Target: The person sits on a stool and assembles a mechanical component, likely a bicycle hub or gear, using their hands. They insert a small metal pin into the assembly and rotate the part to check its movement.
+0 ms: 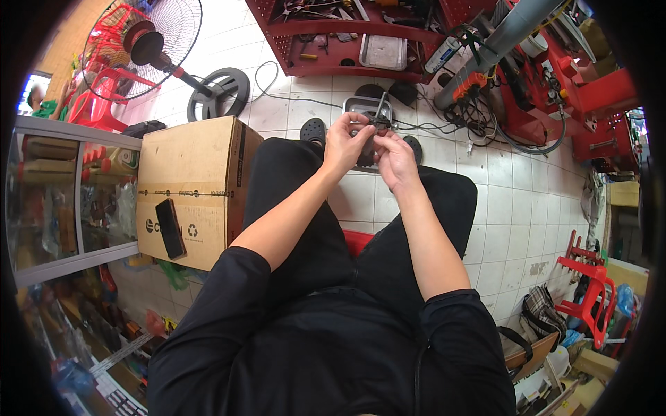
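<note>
Both my hands meet in front of my knees around a small dark metal part (379, 120), its exact kind too small to make out. My left hand (343, 144) pinches it from the left, thumb and fingers bent together. From the right, the closed fingers of my right hand (395, 159) press against the same part. A thin silver rod (382, 102) stands up just beyond my fingertips. Behind them on the floor lies a grey metal tray (355, 102), partly hidden by my hands along with whatever dark pieces lie below.
A cardboard box (187, 156) with a black phone (170, 229) on it stands left, beside a glass cabinet (76, 201). Ahead are a standing fan (149, 41), a red tool cart (312, 66) and tangled cables (479, 114). A red plastic chair (590, 298) stands right.
</note>
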A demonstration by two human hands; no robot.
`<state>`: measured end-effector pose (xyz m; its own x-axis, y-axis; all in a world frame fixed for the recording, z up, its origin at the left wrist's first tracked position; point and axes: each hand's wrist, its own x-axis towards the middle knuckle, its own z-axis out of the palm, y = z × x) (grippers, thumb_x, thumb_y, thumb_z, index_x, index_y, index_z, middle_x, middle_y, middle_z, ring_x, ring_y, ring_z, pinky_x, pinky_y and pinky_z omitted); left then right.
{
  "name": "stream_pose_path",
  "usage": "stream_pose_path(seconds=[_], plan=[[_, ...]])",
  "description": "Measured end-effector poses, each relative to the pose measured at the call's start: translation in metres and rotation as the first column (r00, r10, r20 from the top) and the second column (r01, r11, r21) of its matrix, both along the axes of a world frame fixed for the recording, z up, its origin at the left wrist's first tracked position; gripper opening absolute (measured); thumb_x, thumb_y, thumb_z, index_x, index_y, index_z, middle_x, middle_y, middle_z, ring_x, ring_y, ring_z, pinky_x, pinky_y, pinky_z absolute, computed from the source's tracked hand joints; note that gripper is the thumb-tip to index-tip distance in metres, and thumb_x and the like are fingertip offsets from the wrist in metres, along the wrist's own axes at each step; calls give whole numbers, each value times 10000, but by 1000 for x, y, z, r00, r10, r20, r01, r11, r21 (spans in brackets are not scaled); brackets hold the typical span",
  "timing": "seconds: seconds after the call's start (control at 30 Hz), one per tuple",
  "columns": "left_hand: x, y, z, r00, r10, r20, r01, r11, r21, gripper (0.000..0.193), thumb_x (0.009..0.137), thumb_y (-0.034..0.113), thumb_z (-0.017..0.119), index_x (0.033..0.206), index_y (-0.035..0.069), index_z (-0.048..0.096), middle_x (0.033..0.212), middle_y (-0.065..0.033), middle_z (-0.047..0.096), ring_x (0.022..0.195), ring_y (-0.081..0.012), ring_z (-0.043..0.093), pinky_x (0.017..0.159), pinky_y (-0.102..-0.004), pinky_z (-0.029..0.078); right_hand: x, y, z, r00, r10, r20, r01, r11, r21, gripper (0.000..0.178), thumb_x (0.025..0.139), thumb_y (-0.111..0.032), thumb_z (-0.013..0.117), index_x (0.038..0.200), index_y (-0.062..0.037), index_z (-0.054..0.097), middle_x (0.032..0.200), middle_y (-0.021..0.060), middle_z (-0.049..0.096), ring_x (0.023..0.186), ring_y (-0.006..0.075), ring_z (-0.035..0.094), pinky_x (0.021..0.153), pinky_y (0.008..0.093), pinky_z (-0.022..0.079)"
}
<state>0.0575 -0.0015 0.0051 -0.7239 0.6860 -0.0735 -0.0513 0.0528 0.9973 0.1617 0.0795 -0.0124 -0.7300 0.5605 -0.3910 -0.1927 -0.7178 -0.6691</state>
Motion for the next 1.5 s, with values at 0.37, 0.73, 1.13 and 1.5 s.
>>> stream_pose_path(seconds=[0.37, 0.73, 1.13, 1.5], plan=[[5, -1, 10, 988, 4, 157, -4, 1000, -1, 286, 793, 93, 704, 1024, 41, 543, 833, -39, 641, 558, -28, 494, 448, -179, 367, -1, 1, 0, 990, -90, 104, 85, 995, 53, 93, 826, -83, 571, 915, -108, 581, 780, -43, 583, 688, 87, 526, 581, 240, 334], [4, -3, 7, 851, 6, 526, -72, 992, 105, 354, 786, 45, 692, 1062, 61, 471, 751, 6, 576, 467, -28, 411, 388, -182, 293, -2, -3, 10, 993, -16, 119, 15, 1000, 10, 65, 820, -146, 630, 844, -126, 574, 754, -38, 574, 648, 76, 503, 586, 242, 319], [10, 1, 3, 938, -6, 347, -17, 998, 63, 337, 804, 89, 678, 1082, 51, 492, 826, -22, 602, 505, -30, 459, 398, -172, 326, -1, -5, 13, 987, -26, 160, 22, 999, 26, 90, 849, -187, 631, 859, -140, 555, 782, -40, 603, 643, 72, 523, 540, 224, 289], [13, 0, 2, 926, 6, 377, -43, 995, 88, 355, 803, 70, 673, 1106, 51, 491, 841, -22, 584, 561, -35, 477, 414, -172, 334, -1, 0, 4, 987, -12, 158, 8, 1000, 23, 64, 854, -177, 615, 871, -141, 565, 772, -54, 592, 624, 63, 511, 532, 220, 292]])
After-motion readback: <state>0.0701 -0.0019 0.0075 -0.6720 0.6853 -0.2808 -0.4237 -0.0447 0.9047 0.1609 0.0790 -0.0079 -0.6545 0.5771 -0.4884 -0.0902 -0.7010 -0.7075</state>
